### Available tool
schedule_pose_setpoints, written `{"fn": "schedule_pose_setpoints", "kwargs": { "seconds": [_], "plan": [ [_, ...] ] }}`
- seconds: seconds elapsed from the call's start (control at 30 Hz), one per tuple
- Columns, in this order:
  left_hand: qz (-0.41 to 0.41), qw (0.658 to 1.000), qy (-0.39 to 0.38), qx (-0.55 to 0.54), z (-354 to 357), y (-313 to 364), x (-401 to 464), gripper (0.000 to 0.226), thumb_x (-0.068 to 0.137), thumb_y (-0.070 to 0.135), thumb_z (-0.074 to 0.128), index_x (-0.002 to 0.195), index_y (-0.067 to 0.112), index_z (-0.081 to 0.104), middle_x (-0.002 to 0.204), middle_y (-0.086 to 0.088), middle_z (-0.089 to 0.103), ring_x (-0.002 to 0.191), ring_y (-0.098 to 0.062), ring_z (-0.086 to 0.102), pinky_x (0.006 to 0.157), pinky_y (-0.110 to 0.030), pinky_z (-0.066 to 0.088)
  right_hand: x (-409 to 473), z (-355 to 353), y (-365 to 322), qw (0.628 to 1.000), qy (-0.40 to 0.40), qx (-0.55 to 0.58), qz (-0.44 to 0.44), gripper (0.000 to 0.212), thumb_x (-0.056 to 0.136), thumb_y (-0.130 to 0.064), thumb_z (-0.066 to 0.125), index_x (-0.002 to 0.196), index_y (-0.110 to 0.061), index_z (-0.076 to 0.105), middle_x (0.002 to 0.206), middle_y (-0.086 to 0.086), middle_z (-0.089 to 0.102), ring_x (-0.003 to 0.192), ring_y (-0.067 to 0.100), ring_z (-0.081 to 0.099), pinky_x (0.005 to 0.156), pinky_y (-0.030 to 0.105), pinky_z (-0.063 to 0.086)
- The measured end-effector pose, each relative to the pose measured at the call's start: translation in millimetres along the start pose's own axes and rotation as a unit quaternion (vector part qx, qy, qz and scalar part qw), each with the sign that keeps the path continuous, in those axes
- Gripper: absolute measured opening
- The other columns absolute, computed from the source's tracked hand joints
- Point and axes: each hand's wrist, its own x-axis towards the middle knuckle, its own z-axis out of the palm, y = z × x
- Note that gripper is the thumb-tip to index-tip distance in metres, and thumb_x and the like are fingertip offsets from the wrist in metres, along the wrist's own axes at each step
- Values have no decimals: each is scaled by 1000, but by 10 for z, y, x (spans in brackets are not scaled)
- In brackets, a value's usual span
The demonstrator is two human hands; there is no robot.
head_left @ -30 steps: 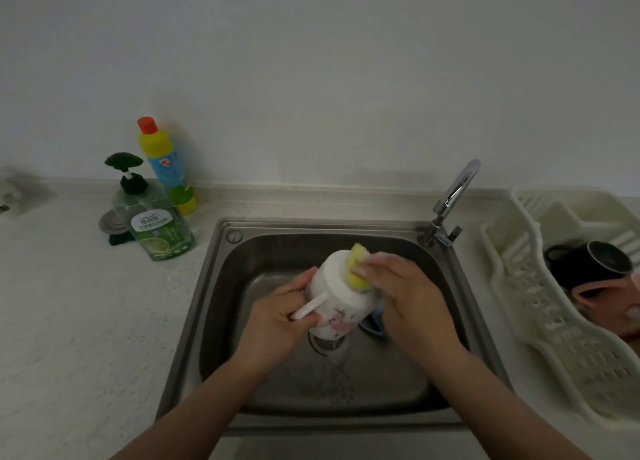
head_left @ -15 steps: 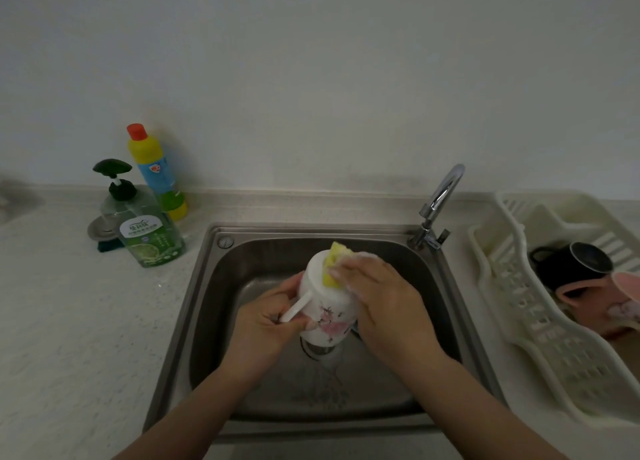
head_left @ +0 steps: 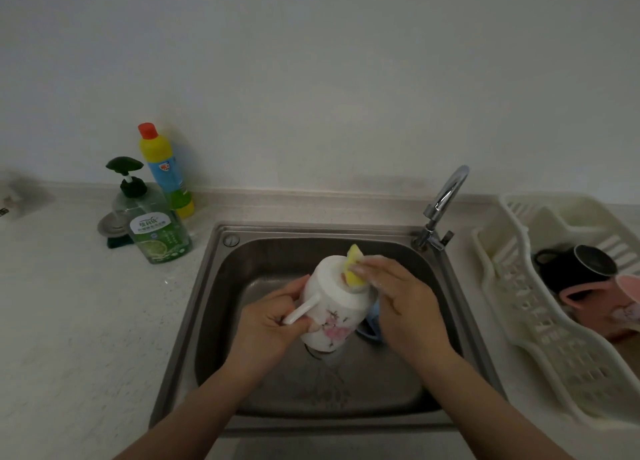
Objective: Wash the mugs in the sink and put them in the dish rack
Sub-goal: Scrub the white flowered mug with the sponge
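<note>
- Head view looks down on a steel sink (head_left: 207,321) with a white mug (head_left: 334,309) held above its basin, roughly over the drain
- the left hand (head_left: 270,324) grasps the mug, fingers curled round its handle (head_left: 300,313) and thumb against the flowered side
- the right hand (head_left: 403,307) pinches a yellow sponge (head_left: 355,265) under its fingertips and presses it on the mug's upturned base edge; suds show on the fingers
- the mug lies tilted: its long axis runs from the base, up and away from the person, down to the mouth, which points toward the person and the drain; the handle sticks out to the left
- progress, as I judge it: a black mug (head_left: 575,269) and a pink mug (head_left: 602,303) already lie in the dish rack (head_left: 519,321) on the right, so two look done
- the white mug is mid-scrub on the outside; a rinse and a move to the rack appear to be left
- something blue (head_left: 372,321) shows behind the right hand in the basin, perhaps another mug waiting; too hidden to be sure
- no water can be seen running from the tap (head_left: 443,203), whose spout stands at the back right corner
- a green soap dispenser (head_left: 156,224) and a yellow bottle (head_left: 164,168) stand on the counter left of the sink
</note>
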Motion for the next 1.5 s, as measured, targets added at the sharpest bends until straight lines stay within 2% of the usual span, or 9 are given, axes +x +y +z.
{"fn": "schedule_pose_setpoints", "kwargs": {
  "seconds": [0.2,0.33,0.4,0.57,0.87,1.0,1.13,1.37,1.5],
  "plan": [
    [15,998,23,-49,-116,89,64,25,70,22,77,54,21,58,118,11,71,112,-11,66,88,-26,56,-108,-95,94,996,34,14,-77,37,90,-13,43,113,-18,72,125,-4,64,115,13,61,97,31,50],
    [-54,998,-17,-21,67,97,104,30,84,2,71,70,28,74,90,7,76,84,-8,71,72,-20,55,-144,69,-76,894,14,367,257,18,95,-23,57,102,-15,73,96,7,73,91,21,70,74,27,57],
    [-139,989,-36,-24,246,-29,69,22,86,1,70,68,13,72,75,-1,73,75,-16,69,69,-25,54,-255,308,-83,852,10,389,350,23,99,-23,51,98,-11,71,89,11,73,84,23,71,64,24,56],
    [-270,952,52,-139,233,-188,110,32,86,-6,64,57,6,56,75,-20,68,77,-31,68,76,-45,57,-337,347,304,819,140,335,445,20,100,-29,52,105,-26,71,91,0,73,78,12,71,60,23,56],
    [-213,959,124,-139,349,-49,416,18,93,7,62,79,-2,58,71,-10,70,73,-19,71,60,-29,57,-204,389,215,778,9,396,487,28,98,-39,51,92,-28,76,90,4,75,85,27,71,73,46,59],
    [-168,983,74,-4,356,-137,439,25,92,14,65,74,-3,61,73,-15,68,73,-29,66,67,-41,56,-31,233,184,778,63,408,473,22,98,-30,51,93,-28,73,93,2,73,89,27,68,64,38,55],
    [-141,984,-12,104,296,-164,469,23,92,14,60,69,16,59,63,3,58,59,-8,54,60,-25,46,26,186,226,779,81,397,479,21,99,-30,51,87,-30,69,91,2,70,86,24,66,67,34,51],
    [-193,969,-151,-12,171,-184,508,52,71,50,66,86,1,65,88,-21,66,86,-40,64,82,-52,52,112,176,358,785,79,382,481,21,100,-28,48,93,-31,68,88,-2,67,81,21,63,58,29,45],
    [-232,948,-213,-37,155,-77,554,44,87,58,57,63,21,61,70,9,59,73,-6,57,79,-30,46,107,158,375,804,70,369,461,22,101,-27,46,94,-33,66,87,-4,68,80,19,64,57,29,45]
  ]
}}
